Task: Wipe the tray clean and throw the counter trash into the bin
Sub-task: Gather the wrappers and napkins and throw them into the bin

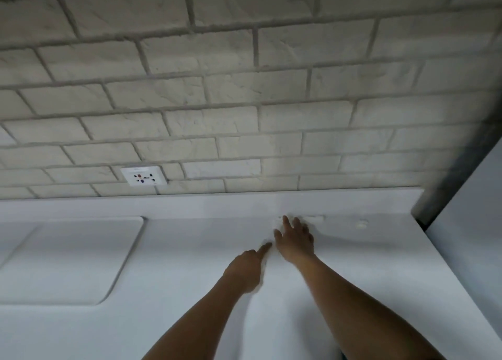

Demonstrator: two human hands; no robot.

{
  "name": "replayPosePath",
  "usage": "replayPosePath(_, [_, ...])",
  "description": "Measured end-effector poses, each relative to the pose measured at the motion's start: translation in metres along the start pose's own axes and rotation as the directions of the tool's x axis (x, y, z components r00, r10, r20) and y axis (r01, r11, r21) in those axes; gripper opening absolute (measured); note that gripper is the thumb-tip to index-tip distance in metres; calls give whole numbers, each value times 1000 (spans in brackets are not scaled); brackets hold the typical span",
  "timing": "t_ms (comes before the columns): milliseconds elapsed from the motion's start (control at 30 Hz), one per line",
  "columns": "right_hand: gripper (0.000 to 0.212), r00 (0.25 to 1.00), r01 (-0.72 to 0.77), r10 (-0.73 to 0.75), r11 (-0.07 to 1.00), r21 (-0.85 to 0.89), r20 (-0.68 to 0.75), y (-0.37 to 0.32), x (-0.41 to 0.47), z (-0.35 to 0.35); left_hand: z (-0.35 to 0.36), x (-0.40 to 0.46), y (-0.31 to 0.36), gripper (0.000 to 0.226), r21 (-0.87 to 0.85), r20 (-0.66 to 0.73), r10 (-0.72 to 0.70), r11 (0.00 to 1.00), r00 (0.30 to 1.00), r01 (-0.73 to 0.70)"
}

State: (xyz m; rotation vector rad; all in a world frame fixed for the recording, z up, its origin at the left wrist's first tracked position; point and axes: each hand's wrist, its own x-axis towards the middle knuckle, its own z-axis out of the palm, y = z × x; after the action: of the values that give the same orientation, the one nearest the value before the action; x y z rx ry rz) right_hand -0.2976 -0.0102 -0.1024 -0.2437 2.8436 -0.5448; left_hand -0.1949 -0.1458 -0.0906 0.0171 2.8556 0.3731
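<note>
Now the fingers (289, 225) of the right hand (294, 241) are spread and almost straight, and they press flat on a white crumpled paper (271, 247) at 12 o'clock on the white table (190, 291), near the back edge. This paper is the trash; it is blurred and nearly the same colour as the table, so its outline is not sure. The left hand (245, 267) is just beside, toward 7 o'clock from the right hand; its fingers are curled and one finger points forward and touches the edge of the paper. Whether it pinches the paper, I cannot tell. At 9 o'clock a shallow recessed basin (68, 256) is sunk in the table. On the white brick wall (244, 88) behind, toward 11 o'clock, sits a socket (144, 175). A small round spot (361, 224) lies at 1 o'clock.
</note>
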Motion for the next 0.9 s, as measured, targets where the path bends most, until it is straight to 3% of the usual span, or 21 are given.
replayPosePath(67, [59, 996, 51, -58, 993, -107, -67, 2, -3, 9, -1, 0, 6, 47, 26, 14, -26, 999, 1000, 26])
replayPosePath(167, [37, 971, 104, -121, 990, -90, -205, 13, -6, 8, 1, 2, 14, 30, -32, -39, -71, 997, 997, 70])
replayPosePath(300, [11, 969, 115, -128, 991, -72, -212, 32, -12, 1, 2, 11, 29, 27, -57, -76, -31, 998, 997, 26])
replayPosePath(467, [31, 972, 35, 12, 979, 198, -233, 65, -17, -22, -4, 30, 76, 20, -116, -204, 93, 986, 975, -118])
replayPosePath(667, [34, 877, -46, 262, 880, 473, -403, 113, -23, -68, -9, 53, 121, 24, -247, -274, 125, 949, 954, -195])
replayPosePath(800, [44, 840, -139, 368, 857, 497, -399, 145, -23, -77, -8, 64, 130, 30, -262, -282, 114, 946, 952, -191])
replayPosePath(900, [63, 868, -163, 342, 882, 443, -361, 159, -20, -71, -8, 68, 131, 36, -218, -277, 113, 960, 954, -177])
